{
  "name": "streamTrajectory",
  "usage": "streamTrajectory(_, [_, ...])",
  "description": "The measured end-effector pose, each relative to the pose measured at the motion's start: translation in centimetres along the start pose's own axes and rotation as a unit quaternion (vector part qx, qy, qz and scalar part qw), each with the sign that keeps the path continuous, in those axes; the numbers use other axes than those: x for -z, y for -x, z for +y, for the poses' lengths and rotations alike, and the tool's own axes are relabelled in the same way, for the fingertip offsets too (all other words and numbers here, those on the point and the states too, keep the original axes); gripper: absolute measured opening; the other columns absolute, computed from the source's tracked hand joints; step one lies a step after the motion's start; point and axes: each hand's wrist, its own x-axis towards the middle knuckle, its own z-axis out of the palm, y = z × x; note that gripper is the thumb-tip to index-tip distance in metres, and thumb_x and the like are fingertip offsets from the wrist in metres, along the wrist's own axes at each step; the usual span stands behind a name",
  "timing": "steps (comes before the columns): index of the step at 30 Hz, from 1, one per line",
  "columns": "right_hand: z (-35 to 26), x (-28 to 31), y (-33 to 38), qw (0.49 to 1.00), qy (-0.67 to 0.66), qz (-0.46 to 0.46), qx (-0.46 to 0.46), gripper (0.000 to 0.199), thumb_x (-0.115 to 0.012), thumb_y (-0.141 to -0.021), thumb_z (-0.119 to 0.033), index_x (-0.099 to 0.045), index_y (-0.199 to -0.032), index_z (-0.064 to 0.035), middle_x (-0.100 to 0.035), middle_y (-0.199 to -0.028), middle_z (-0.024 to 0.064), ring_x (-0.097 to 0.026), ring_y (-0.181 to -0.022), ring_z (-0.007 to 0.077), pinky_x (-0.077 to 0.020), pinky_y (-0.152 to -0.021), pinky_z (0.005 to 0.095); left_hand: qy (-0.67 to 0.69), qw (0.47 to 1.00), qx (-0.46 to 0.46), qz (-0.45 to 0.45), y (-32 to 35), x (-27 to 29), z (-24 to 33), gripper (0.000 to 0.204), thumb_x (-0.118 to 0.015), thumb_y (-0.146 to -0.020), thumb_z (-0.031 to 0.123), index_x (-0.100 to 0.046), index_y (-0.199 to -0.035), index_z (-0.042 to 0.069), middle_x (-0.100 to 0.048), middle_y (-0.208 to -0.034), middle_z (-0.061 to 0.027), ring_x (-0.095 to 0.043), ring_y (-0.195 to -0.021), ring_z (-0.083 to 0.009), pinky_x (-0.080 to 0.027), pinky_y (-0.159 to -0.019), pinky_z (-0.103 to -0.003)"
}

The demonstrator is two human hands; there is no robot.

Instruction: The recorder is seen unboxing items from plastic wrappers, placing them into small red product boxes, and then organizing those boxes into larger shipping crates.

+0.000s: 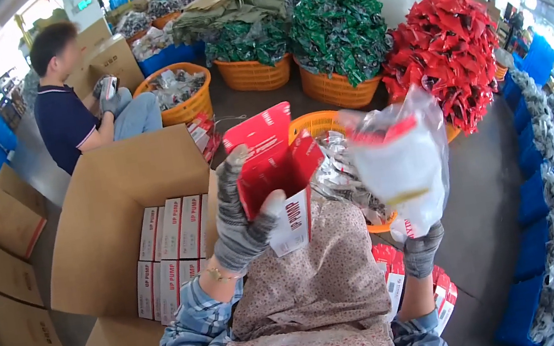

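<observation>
My left hand, in a grey glove with bare fingertips, grips a small red and white cardboard box. Its red top flaps stand open, and its red inside faces up. To the right, my right hand, gloved alike, holds up a clear plastic bag. Something white with a red band shows in the bag, blurred; its kind is unclear. Behind the two hands, an orange basket contains several silvery bagged parts. At my left, a large open carton contains rows of closed red and white boxes.
Several red and white boxes lie by my right leg. Folded cartons line the left side. A person sits beyond the carton. Heaped orange baskets stand at the back; blue bins of grey bags line the right.
</observation>
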Motion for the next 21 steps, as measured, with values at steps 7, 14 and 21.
streamTrajectory(7, [-8.2, 1.0, -2.6, 0.82, 0.435, -0.116, 0.354, 0.02, -0.065, -0.085, -0.02, -0.063, -0.099, -0.0054, -0.064, -0.082, 0.0082, -0.06, -0.07, 0.0233, -0.0477, -0.062, 0.0342, 0.027, 0.998, -0.031, -0.038, -0.2, -0.8, -0.4, 0.07, -0.079, -0.071, 0.017, -0.041, -0.129, 0.008, -0.042, -0.125, -0.0118, -0.047, -0.114, -0.0247, -0.04, -0.097, -0.037])
streamTrajectory(14, [-20.8, -2.6, -4.2, 0.612, 0.587, -0.25, 0.468, 0.026, -0.067, -0.077, -0.021, -0.064, -0.1, -0.0093, -0.059, -0.082, 0.0089, -0.055, -0.075, 0.0292, -0.0427, -0.068, 0.0422, 0.05, 0.993, -0.102, -0.032, 0.0, -1.1, -1.5, 0.069, -0.081, -0.068, 0.014, -0.042, -0.125, 0.01, -0.042, -0.125, -0.0107, -0.047, -0.115, -0.0235, -0.04, -0.097, -0.036])
streamTrajectory(21, [-28.1, -8.7, -6.1, 0.509, 0.661, -0.379, 0.4, 0.011, -0.061, -0.078, -0.018, -0.061, -0.085, -0.0096, -0.054, -0.076, 0.0067, -0.053, -0.071, 0.0275, -0.0405, -0.064, 0.0414, 0.077, 0.983, -0.119, -0.113, 0.7, -3.1, 2.0, 0.073, -0.081, -0.065, 0.011, -0.04, -0.125, 0.008, -0.042, -0.126, -0.0113, -0.046, -0.115, -0.0241, -0.038, -0.098, -0.037])
